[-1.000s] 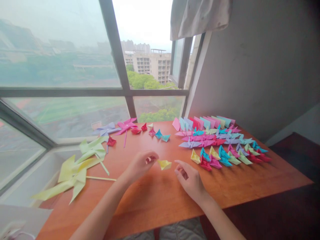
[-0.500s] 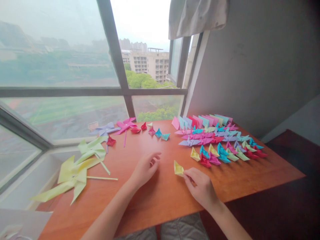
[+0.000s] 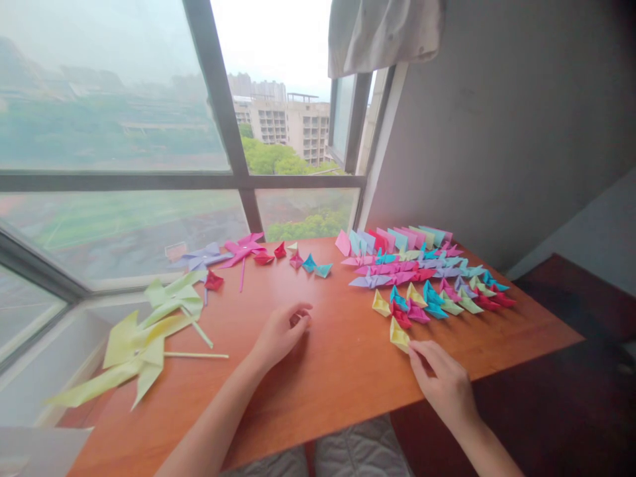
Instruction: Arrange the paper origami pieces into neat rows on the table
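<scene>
Two hands work over the table [image 3: 342, 391]. The right hand [image 3: 415, 346] pinches one corner of a yellow boat [image 3: 399, 336] between thumb and fingers, over the right half of the table, toward the person from the boat rows [image 3: 434, 301]; whether the yellow boat touches the table cannot be told. The left hand [image 3: 304, 318] is above the middle of the table, its fingers loosely curled, with a gap between thumb and forefinger. The boat rows, in yellow, blue, red, pink, green and purple, occupy the right side of the table. Farther back on that side of the table lie the folded birds [image 3: 397, 270], and behind them, toward the far edge of the table, the folded sheets [image 3: 387, 240]. Seven loose boats [image 3: 310, 263] are scattered from the left to the middle of the table's far part. Four pinwheels [image 3: 136, 354], yellow, green, purple and pink, line the left side of the table, some reaching past its edge.
</scene>
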`<act>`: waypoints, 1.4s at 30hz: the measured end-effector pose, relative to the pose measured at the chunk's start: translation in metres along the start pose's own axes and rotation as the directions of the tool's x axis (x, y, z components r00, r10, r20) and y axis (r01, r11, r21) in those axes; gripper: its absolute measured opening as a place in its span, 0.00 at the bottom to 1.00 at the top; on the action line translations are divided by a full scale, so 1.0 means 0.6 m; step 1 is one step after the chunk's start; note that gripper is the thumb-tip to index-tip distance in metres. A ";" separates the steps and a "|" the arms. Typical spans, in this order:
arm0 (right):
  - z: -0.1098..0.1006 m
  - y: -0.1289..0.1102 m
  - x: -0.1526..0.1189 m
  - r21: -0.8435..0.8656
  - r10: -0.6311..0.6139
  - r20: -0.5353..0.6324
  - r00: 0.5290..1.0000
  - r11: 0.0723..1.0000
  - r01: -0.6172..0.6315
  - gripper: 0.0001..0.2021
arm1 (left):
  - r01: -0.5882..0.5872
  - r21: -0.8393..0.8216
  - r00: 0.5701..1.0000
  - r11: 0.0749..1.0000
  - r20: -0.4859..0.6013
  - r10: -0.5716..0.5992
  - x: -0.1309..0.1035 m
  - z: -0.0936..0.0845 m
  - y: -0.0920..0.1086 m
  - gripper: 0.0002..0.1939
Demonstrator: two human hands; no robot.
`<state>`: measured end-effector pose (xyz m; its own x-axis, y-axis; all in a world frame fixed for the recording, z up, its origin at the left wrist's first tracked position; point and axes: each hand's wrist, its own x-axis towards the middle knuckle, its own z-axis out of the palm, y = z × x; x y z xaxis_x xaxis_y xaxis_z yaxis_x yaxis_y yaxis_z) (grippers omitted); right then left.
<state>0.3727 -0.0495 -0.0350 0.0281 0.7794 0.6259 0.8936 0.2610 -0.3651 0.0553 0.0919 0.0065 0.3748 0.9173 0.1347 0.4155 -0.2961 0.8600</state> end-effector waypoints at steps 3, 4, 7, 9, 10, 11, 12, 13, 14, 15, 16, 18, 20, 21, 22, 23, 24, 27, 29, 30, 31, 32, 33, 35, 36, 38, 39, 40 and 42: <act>0.007 0.009 -0.007 -0.021 0.018 -0.009 1.000 1.000 -0.019 0.07 | 0.000 -0.007 1.000 1.000 0.003 0.000 0.000 0.000 -0.001 0.13; 0.010 0.010 -0.008 -0.026 0.025 -0.007 1.000 0.999 -0.025 0.07 | 0.000 -0.007 1.000 1.000 0.003 0.000 0.000 -0.001 -0.001 0.13; 0.016 0.012 -0.010 -0.044 0.041 -0.001 0.999 0.998 -0.041 0.07 | 0.001 -0.007 1.000 1.000 0.006 -0.001 0.000 -0.001 -0.002 0.13; 0.017 0.010 -0.009 -0.053 0.046 0.004 0.999 0.998 -0.046 0.07 | 0.001 -0.007 1.000 1.000 0.008 -0.001 0.000 -0.001 -0.003 0.13; 0.016 0.009 -0.008 -0.057 0.048 0.008 0.999 0.997 -0.047 0.07 | 0.001 -0.008 1.000 1.000 0.009 -0.001 0.000 -0.001 -0.003 0.13; 0.015 0.008 -0.007 -0.060 0.048 0.014 0.999 0.997 -0.047 0.08 | 0.001 -0.008 1.000 1.000 0.009 -0.001 0.000 0.000 -0.004 0.13; 0.014 0.006 -0.005 -0.064 0.048 0.022 0.999 0.997 -0.046 0.08 | 0.001 -0.008 1.000 1.000 0.009 -0.001 0.000 0.000 -0.005 0.13; 0.014 0.005 -0.004 -0.067 0.048 0.028 0.998 0.997 -0.046 0.08 | 0.000 -0.008 1.000 1.000 0.009 0.000 0.000 0.000 -0.005 0.13; 0.013 0.005 -0.004 -0.070 0.048 0.034 0.998 0.997 -0.046 0.08 | 0.000 -0.008 1.000 1.000 0.009 0.000 0.000 0.000 -0.006 0.13; 0.013 0.005 -0.003 -0.071 0.048 0.039 0.998 0.996 -0.045 0.08 | -0.001 -0.007 1.000 1.000 0.010 0.001 0.000 0.000 -0.006 0.13; 0.013 0.005 -0.003 -0.071 0.047 0.041 0.998 0.997 -0.044 0.08 | -0.002 -0.007 1.000 1.000 0.011 0.002 0.000 0.000 -0.007 0.13; 0.014 0.006 -0.005 -0.065 0.043 0.038 0.998 0.997 -0.041 0.08 | -0.002 -0.005 1.000 1.000 0.013 0.002 0.000 0.000 -0.007 0.13; 0.016 0.007 -0.006 -0.054 0.040 0.033 0.999 0.998 -0.038 0.08 | -0.002 -0.002 1.000 1.000 0.015 0.002 0.000 0.000 -0.008 0.14; 0.017 0.007 -0.007 -0.048 0.038 0.031 0.999 0.998 -0.036 0.08 | -0.001 0.001 1.000 1.000 0.016 0.001 0.000 0.000 -0.008 0.14; 0.018 0.007 -0.008 -0.044 0.035 0.030 0.999 0.998 -0.034 0.08 | -0.001 0.003 1.000 1.000 0.016 0.001 0.000 0.000 -0.008 0.14; 0.018 0.006 -0.008 -0.041 0.031 0.031 0.999 0.999 -0.030 0.08 | -0.001 0.005 1.000 1.000 0.017 0.001 0.000 0.000 -0.008 0.14; 0.018 0.004 -0.008 -0.041 0.026 0.030 0.999 0.999 -0.025 0.08 | -0.002 0.007 1.000 1.000 0.018 0.001 0.000 0.000 -0.008 0.13; 0.018 0.000 -0.006 -0.046 0.014 0.026 1.000 0.999 -0.012 0.07 | -0.001 0.014 1.000 1.000 0.020 0.000 0.000 0.000 -0.009 0.13; 0.019 -0.002 -0.005 -0.050 0.013 0.022 1.000 0.999 -0.012 0.07 | 0.000 0.020 1.000 1.000 0.023 0.000 0.000 -0.001 -0.010 0.14; 0.019 -0.003 -0.004 -0.051 0.016 0.021 1.000 0.999 -0.014 0.07 | 0.000 0.023 1.000 1.000 0.025 0.000 0.000 -0.001 -0.010 0.14; 0.020 -0.003 -0.003 -0.051 0.019 0.022 1.000 0.999 -0.018 0.07 | 0.000 0.026 1.000 1.000 0.027 0.000 0.000 -0.001 -0.011 0.14; 0.019 -0.003 -0.003 -0.051 0.023 0.024 0.999 0.998 -0.021 0.07 | -0.001 0.029 1.000 1.000 0.029 0.000 0.000 -0.001 -0.012 0.14; 0.019 -0.004 -0.003 -0.049 0.025 0.028 0.999 0.999 -0.023 0.08 | -0.001 0.032 1.000 0.999 0.030 0.000 0.001 -0.001 -0.013 0.14; 0.015 -0.006 -0.002 -0.040 0.022 0.032 0.999 0.999 -0.021 0.08 | -0.002 0.039 1.000 0.999 0.030 0.000 0.001 0.000 -0.015 0.14; 0.013 -0.009 -0.001 -0.031 0.017 0.033 0.999 0.999 -0.016 0.08 | -0.002 0.042 1.000 0.999 0.030 0.001 0.001 0.001 -0.016 0.14; 0.008 -0.019 -0.001 -0.001 -0.002 0.037 0.999 1.000 0.002 0.10 | -0.004 0.052 1.000 0.999 0.028 0.003 0.001 0.002 -0.016 0.14; 0.007 -0.026 0.000 0.018 -0.012 0.036 0.999 1.000 0.012 0.10 | -0.005 0.058 1.000 0.998 0.027 0.003 0.002 0.002 -0.016 0.14; 0.006 -0.036 0.001 0.041 -0.025 0.033 0.999 0.999 0.024 0.10 | -0.005 0.064 1.000 0.998 0.025 0.004 0.002 0.002 -0.016 0.14; 0.010 -0.058 0.004 0.103 -0.059 0.041 0.997 0.993 0.055 0.10 | -0.006 0.078 1.000 0.997 0.020 0.004 0.005 0.002 -0.016 0.14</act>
<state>0.3389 -0.0533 -0.0251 -0.0432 0.7852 0.6177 0.8427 0.3607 -0.3996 0.0534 0.0969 -0.0020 0.3929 0.9105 0.1287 0.4766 -0.3213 0.8183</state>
